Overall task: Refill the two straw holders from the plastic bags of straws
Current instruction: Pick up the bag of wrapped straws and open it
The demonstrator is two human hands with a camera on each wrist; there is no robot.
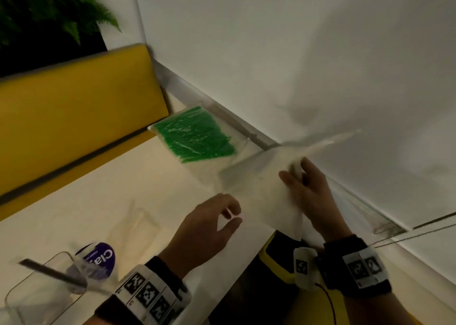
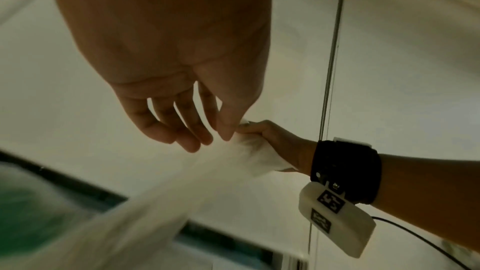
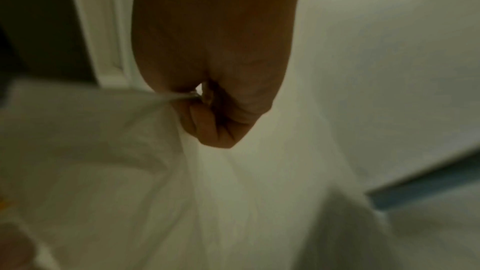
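Observation:
A clear bag of green straws (image 1: 193,134) lies on the cream table (image 1: 103,191) by the wall. Nearer me, a white plastic bag (image 1: 261,191) is lifted and blurred; I cannot make out what is in it. My right hand (image 1: 293,171) grips its far end in a fist (image 3: 207,114). My left hand (image 1: 232,216) pinches the bag's near edge between thumb and forefinger, with the other fingers loosely spread (image 2: 218,134). A clear straw holder (image 1: 37,287) stands at the bottom left.
A yellow bench (image 1: 74,117) runs along the table's far side, with a green plant (image 1: 49,9) above it. The white wall (image 1: 296,65) borders the table on the right. A purple label (image 1: 100,258) sits beside the holder. A bead chain (image 1: 419,233) hangs at the right.

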